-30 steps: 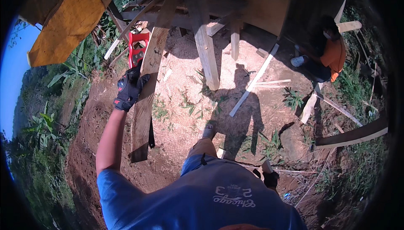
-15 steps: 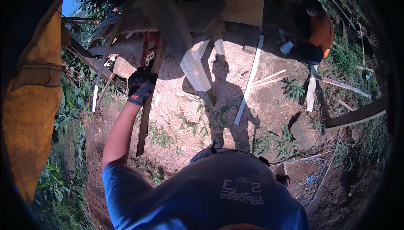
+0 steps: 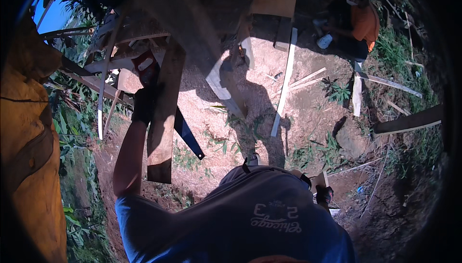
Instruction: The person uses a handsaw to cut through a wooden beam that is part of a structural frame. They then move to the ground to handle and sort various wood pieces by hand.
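My left hand point(image 3: 144, 105), in a black glove, reaches forward on the left, closed around the edge of a wooden board point(image 3: 166, 113). A hand saw is held along with the board. Its red handle point(image 3: 146, 67) shows just beyond my fingers, and its dark toothed blade point(image 3: 186, 134) sticks out past the board's right side. The middle of the saw is hidden behind the board. Low on the right, beside my body, my right hand point(image 3: 325, 194) wears a dark glove with red marks and is closed on a pale piece of wood point(image 3: 319, 181), partly hidden by my shirt.
A thick slanting beam point(image 3: 202, 56) stands ahead, beside a wooden bench point(image 3: 226, 10). Sawdust point(image 3: 197, 118) covers the ground, where a long pale strip point(image 3: 287, 85) lies. A person in an orange shirt point(image 3: 364, 28) sits at far right. Yellow cloth-like material point(image 3: 29, 166) hangs at left.
The board has turned to show its wide face, and the saw blade now shows beside it. My right hand has come into view with the pale wood. The view has shifted slightly.
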A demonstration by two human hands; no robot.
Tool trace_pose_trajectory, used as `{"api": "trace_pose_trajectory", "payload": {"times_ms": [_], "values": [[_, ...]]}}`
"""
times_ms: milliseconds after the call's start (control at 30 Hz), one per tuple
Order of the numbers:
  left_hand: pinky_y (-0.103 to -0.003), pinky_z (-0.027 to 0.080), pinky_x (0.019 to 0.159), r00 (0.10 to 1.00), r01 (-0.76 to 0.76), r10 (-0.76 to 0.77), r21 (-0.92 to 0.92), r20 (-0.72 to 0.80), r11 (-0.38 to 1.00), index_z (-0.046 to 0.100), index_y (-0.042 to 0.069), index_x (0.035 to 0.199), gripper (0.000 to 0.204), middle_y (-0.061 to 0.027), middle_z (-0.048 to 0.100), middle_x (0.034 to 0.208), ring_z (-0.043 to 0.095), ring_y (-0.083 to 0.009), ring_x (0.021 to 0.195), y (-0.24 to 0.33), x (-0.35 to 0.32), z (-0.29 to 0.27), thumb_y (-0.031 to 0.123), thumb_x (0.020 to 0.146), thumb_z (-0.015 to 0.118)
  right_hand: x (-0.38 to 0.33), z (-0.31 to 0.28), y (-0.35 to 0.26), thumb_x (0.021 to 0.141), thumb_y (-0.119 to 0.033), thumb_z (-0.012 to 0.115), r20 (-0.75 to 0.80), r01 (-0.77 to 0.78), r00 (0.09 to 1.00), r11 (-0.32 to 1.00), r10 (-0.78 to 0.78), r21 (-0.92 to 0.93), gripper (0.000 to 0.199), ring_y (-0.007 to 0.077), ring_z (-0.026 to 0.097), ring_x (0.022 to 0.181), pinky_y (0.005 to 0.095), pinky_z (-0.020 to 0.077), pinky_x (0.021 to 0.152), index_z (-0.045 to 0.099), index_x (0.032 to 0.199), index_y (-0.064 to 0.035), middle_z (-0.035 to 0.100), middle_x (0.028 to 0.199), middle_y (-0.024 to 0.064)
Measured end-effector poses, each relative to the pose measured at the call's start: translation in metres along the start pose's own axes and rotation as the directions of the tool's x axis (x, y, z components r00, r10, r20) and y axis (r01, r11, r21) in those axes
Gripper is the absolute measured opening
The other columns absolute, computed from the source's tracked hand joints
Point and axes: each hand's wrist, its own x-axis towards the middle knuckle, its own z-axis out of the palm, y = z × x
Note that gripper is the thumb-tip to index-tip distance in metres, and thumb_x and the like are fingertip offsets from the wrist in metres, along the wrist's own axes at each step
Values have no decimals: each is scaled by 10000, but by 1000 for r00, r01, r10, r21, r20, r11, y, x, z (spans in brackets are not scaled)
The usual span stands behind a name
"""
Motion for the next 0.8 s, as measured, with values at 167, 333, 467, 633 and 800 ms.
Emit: {"api": "trace_pose_trajectory", "payload": {"times_ms": [167,333,467,633,800], "values": [[-508,586,717,966,204,-211,62,147,977,738,154,1345,488,-181,795,936,782,-353,844,-74,19,44,533,1108,543,-2,-4,-13,728,-484,893,-19,-36,999,999,36,14,584,479,769,997,579,601,869,818,981,37,787,1007,306],[-490,577,717,979,157,-169,107,112,982,764,110,1289,579,-177,810,950,790,-337,844,-83,48,49,608,1093,545,-5,-3,-23,725,-487,891,26,-55,998,998,57,-44,584,477,771,995,579,602,864,819,976,37,788,1005,306],[-456,591,770,968,226,-209,-122,139,966,767,73,1297,476,-172,815,1057,790,-317,944,-95,42,51,466,1098,585,-4,-6,-27,723,-489,889,53,-49,997,995,54,-85,585,475,772,993,579,603,860,819,972,36,789,1002,306],[-444,604,879,995,98,-88,-273,51,957,723,59,1384,352,-172,788,1183,757,-346,1098,-108,7,48,162,1061,628,3,3,-24,720,-503,884,65,13,998,997,-8,-72,598,469,774,996,582,603,860,820,974,34,790,1009,304],[-422,590,857,982,185,-147,-442,118,878,750,27,1304,306,-174,769,1163,743,-345,1059,-73,-53,8,90,1018,663,7,-8,-2,735,-525,892,57,-31,998,987,40,-157,619,461,766,1048,579,602,897,816,1010,24,788,1061,298]]}}
